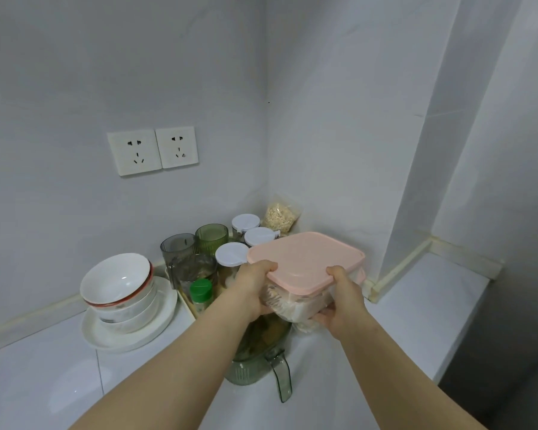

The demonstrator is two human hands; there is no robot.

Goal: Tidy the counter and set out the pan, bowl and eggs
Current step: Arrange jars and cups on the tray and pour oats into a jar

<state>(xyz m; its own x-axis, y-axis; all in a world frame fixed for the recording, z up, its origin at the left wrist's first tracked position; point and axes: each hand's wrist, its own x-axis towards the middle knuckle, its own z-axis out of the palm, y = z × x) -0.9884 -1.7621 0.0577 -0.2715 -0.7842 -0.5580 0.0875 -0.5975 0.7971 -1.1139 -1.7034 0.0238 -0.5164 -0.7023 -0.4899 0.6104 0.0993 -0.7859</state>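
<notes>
Forearms come in from the near edge, both reaching to the far right corner of the white counter. Under them stands a green see-through jug, its handle turned toward me.

Just beyond it is a clear pink-lidded box, which both hands hold, apparently in the air above the jug. My left hand wraps the left end, thumb on the lid edge and fingers curled under. My right hand clamps the near right corner the same way, thumb on top and fingers beneath. The contents look pale and bagged; I cannot tell what they are.

To the left, the stack of white bowls sits on a white plate, untouched. No pan or eggs are in view.

Behind the box is a crowd of small things:
- a green-capped bottle
- three white-lidded jars
- a grey cup
- a green ribbed cup
- a bag of grain propped in the corner

Twin wall sockets are farther up.

I judge this to be the tidying step, with the box being moved and the setting-out not begun. The next move needs a free patch of counter. The bare stretch to the right looks best. The box should be kept level, carried clear of the jug and jar lids, and set flat before either hand lets go. After that, one bowl comes off the stack.
</notes>
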